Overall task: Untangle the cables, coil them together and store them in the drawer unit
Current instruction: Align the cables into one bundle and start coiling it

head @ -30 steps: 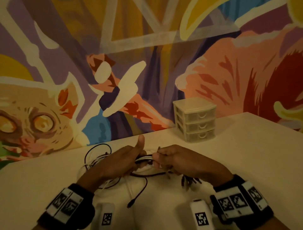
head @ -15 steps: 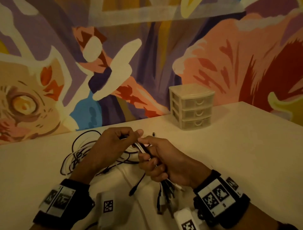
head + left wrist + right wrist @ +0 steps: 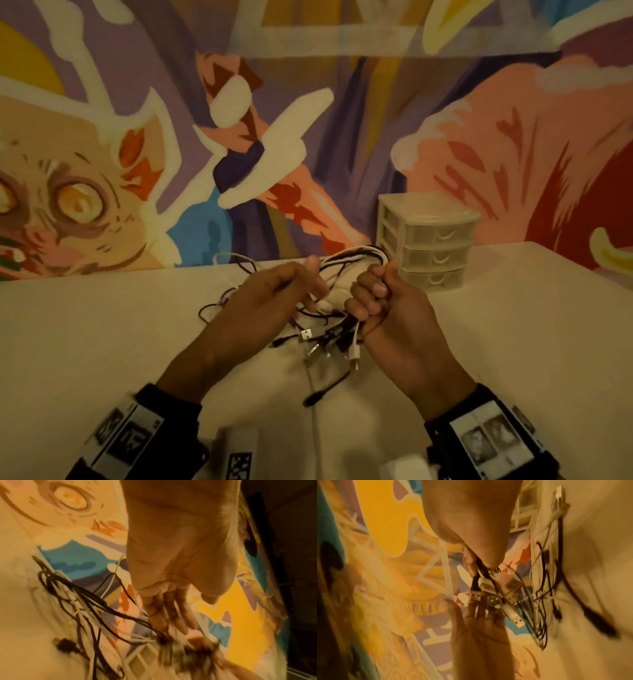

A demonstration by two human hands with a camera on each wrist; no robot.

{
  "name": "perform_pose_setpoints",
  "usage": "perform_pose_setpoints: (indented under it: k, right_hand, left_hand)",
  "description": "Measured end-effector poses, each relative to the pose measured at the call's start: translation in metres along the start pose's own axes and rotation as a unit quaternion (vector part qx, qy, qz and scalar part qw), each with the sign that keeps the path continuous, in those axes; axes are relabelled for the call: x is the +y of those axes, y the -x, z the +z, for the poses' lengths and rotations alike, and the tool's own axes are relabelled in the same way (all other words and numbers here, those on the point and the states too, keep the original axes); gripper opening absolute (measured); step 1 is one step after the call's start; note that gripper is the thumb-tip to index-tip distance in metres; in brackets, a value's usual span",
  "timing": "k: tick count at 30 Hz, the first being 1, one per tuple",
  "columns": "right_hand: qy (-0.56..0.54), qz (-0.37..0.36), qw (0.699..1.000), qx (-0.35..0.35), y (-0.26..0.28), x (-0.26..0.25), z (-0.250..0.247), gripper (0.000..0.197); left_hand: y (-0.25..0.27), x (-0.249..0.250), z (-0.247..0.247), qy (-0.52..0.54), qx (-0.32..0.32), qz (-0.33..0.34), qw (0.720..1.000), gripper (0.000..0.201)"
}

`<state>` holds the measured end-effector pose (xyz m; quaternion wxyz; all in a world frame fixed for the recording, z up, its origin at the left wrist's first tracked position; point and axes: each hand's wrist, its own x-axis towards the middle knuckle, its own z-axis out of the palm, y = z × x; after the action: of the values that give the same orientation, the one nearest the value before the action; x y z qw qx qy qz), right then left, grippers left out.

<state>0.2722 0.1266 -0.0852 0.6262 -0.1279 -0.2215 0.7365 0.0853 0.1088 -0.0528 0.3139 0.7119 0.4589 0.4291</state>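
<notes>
A bundle of black and white cables [image 3: 352, 255] arcs between my hands above the table. My right hand [image 3: 376, 287] grips the bundle in a fist, and several USB plug ends [image 3: 354, 356] hang below it. In the right wrist view the plugs [image 3: 488, 586] cluster under my right hand [image 3: 474, 561]. My left hand [image 3: 308, 284] reaches across with straight fingers that touch the strands; its fingers [image 3: 171, 612] lie among the cables [image 3: 82, 601]. The small three-drawer unit [image 3: 431, 236] stands just behind my right hand, all its drawers closed.
Loose cable loops [image 3: 222, 298] trail on the pale table [image 3: 513, 325] to the left of my hands, and a black plug end [image 3: 313, 399] lies near me. A painted mural wall rises right behind the table's far edge.
My right hand has lifted the bundle up and right, towards the drawer unit, so a loop now arcs between my hands. My left hand has straightened its fingers.
</notes>
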Motion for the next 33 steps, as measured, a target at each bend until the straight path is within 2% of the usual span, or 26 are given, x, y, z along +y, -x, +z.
perform_pose_setpoints:
  k: [2,5,7,9,11,15,18,21,23,25,27,30,33]
  right_hand:
    - [-0.041,-0.021,0.999,-0.014,-0.002,-0.006,0.0,0.038]
    - [-0.12,-0.02,0.992,-0.024,-0.004,-0.017,0.002,0.037]
    - [-0.156,-0.018,0.987,-0.024,-0.01,-0.024,0.008,0.037]
    - [-0.169,-0.032,0.985,-0.006,-0.019,-0.027,0.016,0.039]
    - [-0.166,-0.065,0.983,0.03,-0.028,-0.025,0.026,0.04]
    - [-0.07,-0.121,0.983,0.123,-0.028,-0.006,0.046,0.044]
    - [0.029,-0.138,0.972,0.187,-0.02,0.012,0.052,0.052]
    - [0.089,-0.131,0.963,0.216,-0.016,0.022,0.053,0.056]
    - [0.103,-0.128,0.958,0.233,-0.016,0.021,0.052,0.053]
    - [0.076,-0.133,0.96,0.233,-0.016,0.014,0.051,0.051]
    - [0.037,-0.136,0.966,0.218,-0.014,0.007,0.048,0.054]
    - [0.007,-0.137,0.972,0.19,-0.008,0.006,0.047,0.057]
    - [-0.004,-0.143,0.975,0.168,-0.004,0.007,0.048,0.057]
  left_hand:
    - [0.0,0.0,0.022,0.03,-0.044,-0.053,0.997,0.068]
    - [-0.012,0.005,0.047,0.085,0.02,-0.135,0.987,0.078]
    - [-0.021,0.012,0.056,0.196,0.053,-0.179,0.963,0.075]
    - [-0.023,0.021,0.057,0.324,0.077,-0.165,0.928,0.07]
    - [-0.028,0.021,0.057,0.358,0.099,-0.138,0.918,0.066]
    - [-0.037,0.016,0.066,0.342,0.166,-0.159,0.911,0.057]
    - [-0.035,0.014,0.068,0.4,0.208,-0.168,0.876,0.052]
    - [-0.031,0.02,0.067,0.444,0.219,-0.173,0.852,0.05]
    - [-0.029,0.025,0.068,0.45,0.205,-0.164,0.853,0.048]
    - [-0.027,0.026,0.071,0.432,0.192,-0.156,0.867,0.043]
    - [-0.026,0.026,0.075,0.414,0.181,-0.15,0.88,0.037]
    - [-0.027,0.025,0.078,0.419,0.182,-0.147,0.877,0.035]
    - [-0.027,0.021,0.083,0.404,0.182,-0.115,0.889,0.034]
